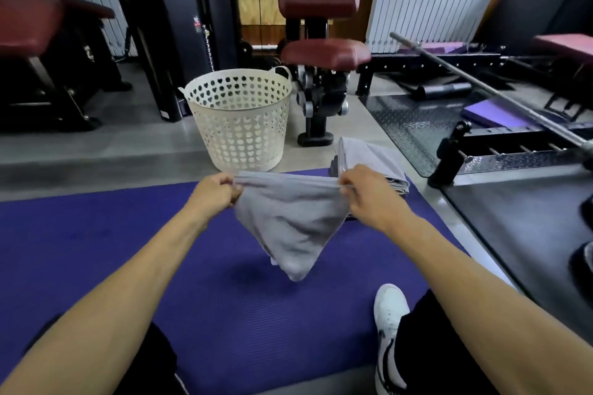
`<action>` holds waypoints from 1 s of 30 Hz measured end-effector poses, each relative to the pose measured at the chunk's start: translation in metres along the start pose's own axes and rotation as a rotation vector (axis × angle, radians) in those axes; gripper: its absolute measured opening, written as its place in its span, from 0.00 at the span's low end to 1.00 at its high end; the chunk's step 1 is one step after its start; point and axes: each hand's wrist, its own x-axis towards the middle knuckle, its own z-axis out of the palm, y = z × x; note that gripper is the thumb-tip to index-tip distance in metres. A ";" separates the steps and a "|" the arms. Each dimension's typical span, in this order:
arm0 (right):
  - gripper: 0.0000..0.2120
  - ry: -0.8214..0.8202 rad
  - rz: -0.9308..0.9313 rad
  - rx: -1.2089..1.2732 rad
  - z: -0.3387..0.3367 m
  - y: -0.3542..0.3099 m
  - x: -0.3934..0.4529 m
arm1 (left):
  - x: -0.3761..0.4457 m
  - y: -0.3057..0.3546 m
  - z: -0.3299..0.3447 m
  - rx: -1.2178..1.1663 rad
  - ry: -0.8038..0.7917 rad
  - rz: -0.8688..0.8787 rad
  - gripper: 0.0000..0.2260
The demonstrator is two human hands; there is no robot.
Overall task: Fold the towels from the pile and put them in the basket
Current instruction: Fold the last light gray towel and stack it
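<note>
A grey towel (288,228) hangs in the air above the purple mat (96,250), sagging to a point at the bottom. My left hand (215,191) pinches its upper left corner and my right hand (369,199) pinches its upper right corner, stretching the top edge between them. Behind my right hand lies a pile of grey towels (372,160) at the mat's far right corner. The white perforated basket (239,119) stands on the floor just beyond the mat, a little left of the pile; I cannot see anything inside it.
Gym machines with dark red pads (324,51) stand behind the basket. A barbell (481,86) and a black metal platform (417,128) lie to the right. My white shoe (390,314) and black trousers rest on the mat at the lower right.
</note>
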 end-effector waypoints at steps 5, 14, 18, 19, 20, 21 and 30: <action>0.07 -0.141 -0.027 -0.008 0.021 0.005 0.003 | -0.009 -0.014 -0.005 0.238 -0.236 0.047 0.05; 0.08 -0.079 0.190 0.062 0.034 0.014 0.011 | -0.004 -0.018 0.007 0.067 -0.055 0.031 0.08; 0.08 -0.031 0.250 0.044 0.040 0.015 0.008 | -0.009 -0.014 0.009 -0.030 -0.039 0.035 0.06; 0.10 -0.048 0.248 0.056 0.040 0.013 0.006 | -0.011 -0.014 0.010 -0.054 -0.046 0.035 0.04; 0.11 -0.057 0.248 0.077 0.040 0.012 0.005 | -0.013 -0.014 0.010 -0.087 -0.052 0.034 0.02; 0.12 -0.053 0.247 0.101 0.038 0.011 0.004 | -0.015 -0.013 0.009 -0.104 -0.056 0.038 0.02; 0.09 -0.097 0.055 0.182 0.012 0.007 -0.014 | -0.044 -0.012 -0.001 -0.012 -0.004 0.209 0.01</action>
